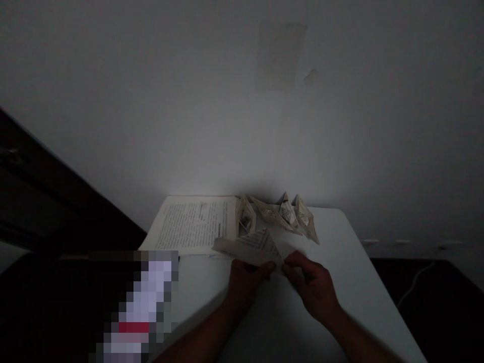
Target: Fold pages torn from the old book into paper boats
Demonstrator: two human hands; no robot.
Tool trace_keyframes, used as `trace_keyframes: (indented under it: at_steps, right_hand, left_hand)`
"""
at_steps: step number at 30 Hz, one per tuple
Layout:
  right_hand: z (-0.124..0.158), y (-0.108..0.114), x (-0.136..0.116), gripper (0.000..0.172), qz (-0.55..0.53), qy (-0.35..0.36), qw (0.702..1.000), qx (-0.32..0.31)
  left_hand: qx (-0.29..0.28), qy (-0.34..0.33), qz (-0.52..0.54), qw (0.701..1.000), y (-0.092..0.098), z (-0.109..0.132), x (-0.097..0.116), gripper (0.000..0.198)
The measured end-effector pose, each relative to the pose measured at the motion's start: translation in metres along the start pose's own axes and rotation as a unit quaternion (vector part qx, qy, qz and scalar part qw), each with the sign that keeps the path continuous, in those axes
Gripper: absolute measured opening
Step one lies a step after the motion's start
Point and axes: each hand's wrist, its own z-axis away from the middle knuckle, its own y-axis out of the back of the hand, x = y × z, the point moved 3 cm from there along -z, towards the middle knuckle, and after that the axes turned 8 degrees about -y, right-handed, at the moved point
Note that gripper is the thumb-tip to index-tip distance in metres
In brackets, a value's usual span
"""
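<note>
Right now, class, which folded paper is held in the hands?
The frontmost paper, held by the left hand and right hand; the other folded papers rest farther back on the table, untouched.

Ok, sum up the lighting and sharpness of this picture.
Head view: dim overall, the wall grey, left hand and right hand dark against the table; head view: print on the pages too soft to read, a mosaic patch at lower left hiding detail.

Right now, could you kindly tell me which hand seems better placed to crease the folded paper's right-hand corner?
Probably the right hand: it is already at that corner of the folded paper, while the left hand holds the lower edge beside it.
</note>
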Motion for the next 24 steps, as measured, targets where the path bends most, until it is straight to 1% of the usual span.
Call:
trace_keyframes:
  at_steps: [3,6,11,16,19,24]
  right_hand:
    - [0.0,0.001,0.001,0.016,0.022,-0.021,1.0,0.002]
    - [0.001,0.002,0.006,0.018,0.039,-0.039,0.998,0.005]
    - [0.002,0.002,0.016,0.021,0.008,-0.075,0.997,0.002]
    - [0.002,-0.001,0.015,0.021,-0.051,-0.09,0.994,-0.023]
    - [0.002,-0.004,0.01,0.022,-0.065,-0.099,0.992,-0.047]
    - [0.003,-0.007,0.009,0.023,-0.097,-0.134,0.986,-0.029]
  left_hand:
    - [-0.015,0.014,-0.009,1.0,-0.001,0.0,-0.002,0.033]
    - [-0.022,0.017,-0.008,1.0,-0.002,0.0,-0.004,0.029]
    - [-0.057,0.004,-0.001,0.998,-0.007,0.001,-0.005,0.023]
    - [-0.045,0.02,-0.04,0.998,-0.006,0.001,0.001,0.027]
    - [-0.047,0.01,-0.036,0.998,-0.007,0.001,0.004,0.025]
    - [-0.048,-0.006,-0.006,0.999,-0.01,0.002,0.001,0.021]
